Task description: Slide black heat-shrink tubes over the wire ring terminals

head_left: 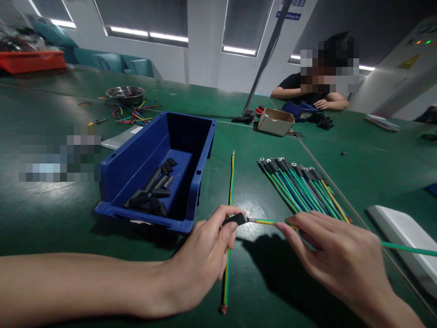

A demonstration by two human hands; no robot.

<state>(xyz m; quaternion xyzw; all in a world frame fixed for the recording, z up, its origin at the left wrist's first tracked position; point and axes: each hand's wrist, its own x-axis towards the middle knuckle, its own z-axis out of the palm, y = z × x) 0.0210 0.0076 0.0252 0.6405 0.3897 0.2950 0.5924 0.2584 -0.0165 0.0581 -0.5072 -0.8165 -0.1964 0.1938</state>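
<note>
Between thumb and fingers, my left hand [208,246] pinches a short piece of black heat-shrink tubing [236,220]. My right hand [336,255] grips a green-and-yellow wire [265,222], whose metal lug end is at the tubing's mouth; whether it is inside I cannot tell. The wire runs out behind my right hand to the right. Beneath my left hand, a second green-and-yellow wire [232,177] lies lengthwise on the table, partly hidden. A blue bin [201,182] with several black tubing pieces [159,184] stands left of my hands.
Several lugged wires with black sleeves [300,187] lie in a row beyond my right hand. A white object [406,237] sits at right. Farther back are a small cardboard box [276,122], a metal bowl [125,94], loose coloured wires [131,115] and a seated person [317,77].
</note>
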